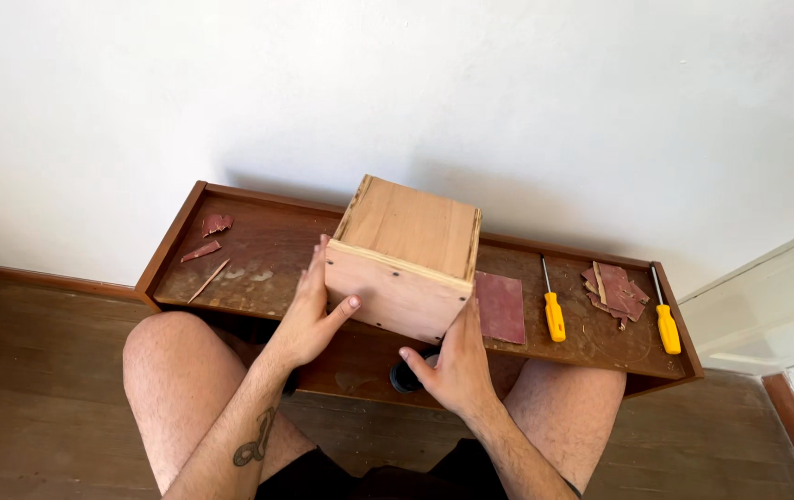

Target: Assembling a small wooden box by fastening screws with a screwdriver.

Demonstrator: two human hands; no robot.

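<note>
Gripping a pale square wooden box (403,259) over the dark wooden tray-bench (258,243), we press our left hand (309,315) and right hand (457,363) flat against opposite sides.

i see box (408,259) on bench (258,243), middle | my left hand (309,310) on its left side, right hand (457,361) at its right | sandpaper sheet (500,307) just right of box | two screwdrivers (552,307) further right, scraps (614,289) between them | scraps (215,225) far left

left hand (309,310) + right hand (452,366) | gripping wooden box (404,259) | on bench (258,255)
</note>
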